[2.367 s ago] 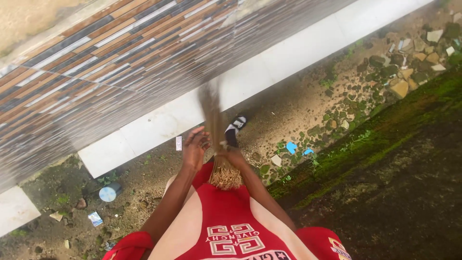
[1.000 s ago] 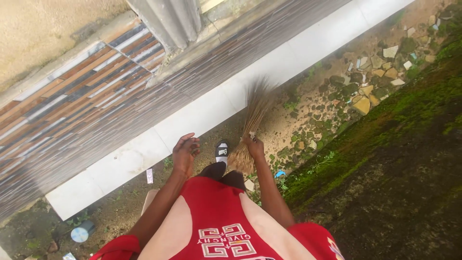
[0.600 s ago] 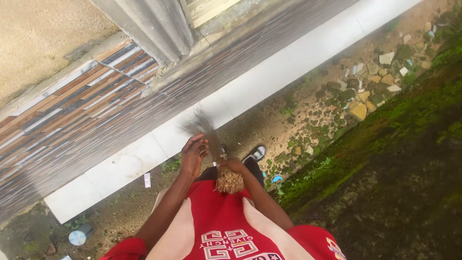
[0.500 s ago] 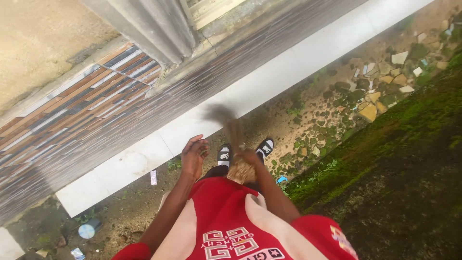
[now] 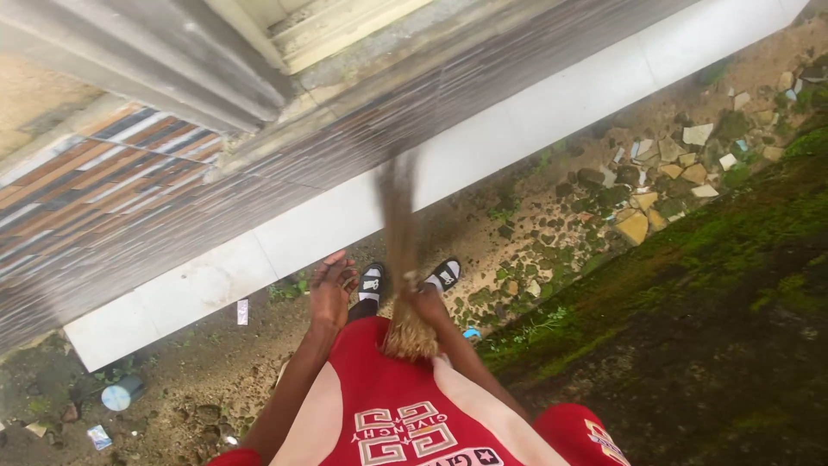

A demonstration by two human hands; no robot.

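- Right hand (image 5: 429, 302) is clamped around the bound neck of a straw broom (image 5: 400, 259); tan butt end sits just behind the hand against the red shirt (image 5: 405, 406), bristles fan forward and up from it, motion-blurred.
- Change: 0.5 s ago the bristles were low and short ahead of the hand, now they reach high toward the white tiled step (image 5: 362, 216); looks like mid-stroke of a sweep, judged from the blur.
- Left hand (image 5: 332, 289) is free, fingers loosely curled apart, holding nothing; hovers just beside the broom, same spot as 0.5 s ago.
- 2 feet in black-and-white slides (image 5: 371, 281) sit right below and ahead of both hands, on bare dirt.
- Ahead of hands: step, then brown striped tiles (image 5: 112, 190) and grey door frame (image 5: 172, 60).
- Right of right hand: broken stone rubble (image 5: 638, 198) and a mossy bank (image 5: 690, 285); uneven, would catch bristles.
- Left of left hand: small paper scrap (image 5: 242, 311), farther off a round pale lid (image 5: 115, 396) and a wrapper (image 5: 99, 437).
- Small blue bit (image 5: 471, 332) just below right hand.
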